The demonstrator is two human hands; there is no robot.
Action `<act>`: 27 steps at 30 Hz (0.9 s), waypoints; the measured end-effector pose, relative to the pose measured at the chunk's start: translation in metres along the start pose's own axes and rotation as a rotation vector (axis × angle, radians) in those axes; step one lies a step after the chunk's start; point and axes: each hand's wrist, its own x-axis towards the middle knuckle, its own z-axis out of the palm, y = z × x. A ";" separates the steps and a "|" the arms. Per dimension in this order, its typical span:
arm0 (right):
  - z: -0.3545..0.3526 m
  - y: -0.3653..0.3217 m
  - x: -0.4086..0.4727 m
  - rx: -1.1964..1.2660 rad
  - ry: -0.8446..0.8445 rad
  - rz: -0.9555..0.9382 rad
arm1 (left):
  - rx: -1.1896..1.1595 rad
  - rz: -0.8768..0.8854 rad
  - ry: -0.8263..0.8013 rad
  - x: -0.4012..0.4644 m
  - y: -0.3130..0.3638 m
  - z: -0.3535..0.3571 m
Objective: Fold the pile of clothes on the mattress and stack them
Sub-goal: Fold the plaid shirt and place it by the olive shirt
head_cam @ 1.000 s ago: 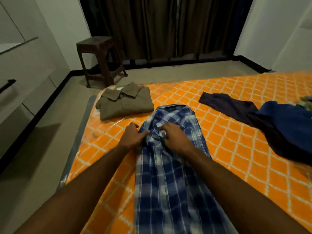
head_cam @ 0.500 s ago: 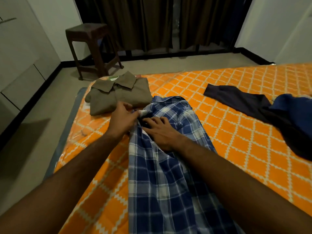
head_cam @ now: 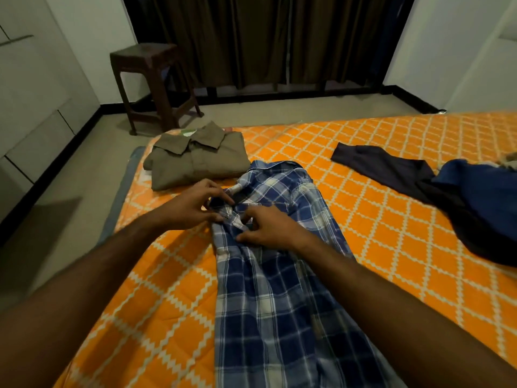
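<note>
A blue and white plaid shirt (head_cam: pixel 279 289) lies lengthwise on the orange patterned mattress (head_cam: pixel 391 219), collar end away from me. My left hand (head_cam: pixel 190 205) pinches the shirt's left front edge near the collar. My right hand (head_cam: pixel 268 228) pinches the placket just beside it, fingers curled into the cloth. A folded olive-brown shirt (head_cam: pixel 195 158) sits at the mattress's far left corner. To the right lie a dark garment (head_cam: pixel 391 169) and a blue garment (head_cam: pixel 489 197), both unfolded.
A dark wooden stool (head_cam: pixel 151 79) stands on the floor beyond the mattress corner. Dark curtains (head_cam: pixel 265 37) hang along the far wall. Pale cabinet doors (head_cam: pixel 33 93) line the left side. The mattress's left edge drops to the floor.
Both hands shifted slightly on the shirt's upper front; my right hand went from lying flat to pinching the placket, and my left hand closed on the edge beside it.
</note>
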 end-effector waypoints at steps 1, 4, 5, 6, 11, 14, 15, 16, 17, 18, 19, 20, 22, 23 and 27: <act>-0.001 0.000 -0.001 0.030 0.027 -0.001 | 0.056 0.016 0.050 0.003 -0.001 0.000; -0.007 0.002 -0.010 0.168 0.177 0.071 | 0.146 0.039 0.138 0.013 -0.006 0.002; -0.007 0.004 -0.015 0.197 0.232 0.105 | 0.161 0.047 0.132 0.016 -0.006 0.003; -0.006 0.007 -0.019 0.196 0.273 0.135 | 0.189 0.050 0.121 0.019 -0.006 0.005; 0.006 0.015 -0.040 0.132 0.333 0.142 | 0.549 0.206 0.104 0.032 -0.002 0.010; 0.002 0.021 -0.047 0.000 0.448 0.117 | 0.610 0.254 0.027 0.043 0.003 0.004; 0.002 0.024 -0.049 -0.073 0.478 0.113 | 0.638 0.255 -0.002 0.047 0.003 0.003; 0.003 0.026 -0.050 -0.145 0.494 0.107 | 0.675 0.257 -0.028 0.051 0.005 0.003; 0.006 0.029 -0.051 -0.208 0.489 0.107 | 0.711 0.248 -0.053 0.056 0.006 0.005; 0.007 0.030 -0.052 -0.265 0.481 0.111 | 0.759 0.230 -0.070 0.059 0.008 0.005; 0.009 0.031 -0.053 -0.309 0.472 0.114 | 0.820 0.205 -0.077 0.062 0.009 0.007; 0.009 0.034 -0.052 -0.336 0.470 0.107 | 0.885 0.177 -0.073 0.063 0.010 0.009; 0.010 0.037 -0.052 -0.369 0.482 0.090 | 0.962 0.116 -0.067 0.062 0.010 0.012; 0.010 0.038 -0.052 -0.373 0.484 0.090 | 0.960 0.078 -0.052 0.061 0.009 0.012; 0.008 0.037 -0.056 -0.319 0.506 0.099 | 0.682 -0.103 0.184 0.057 0.003 0.020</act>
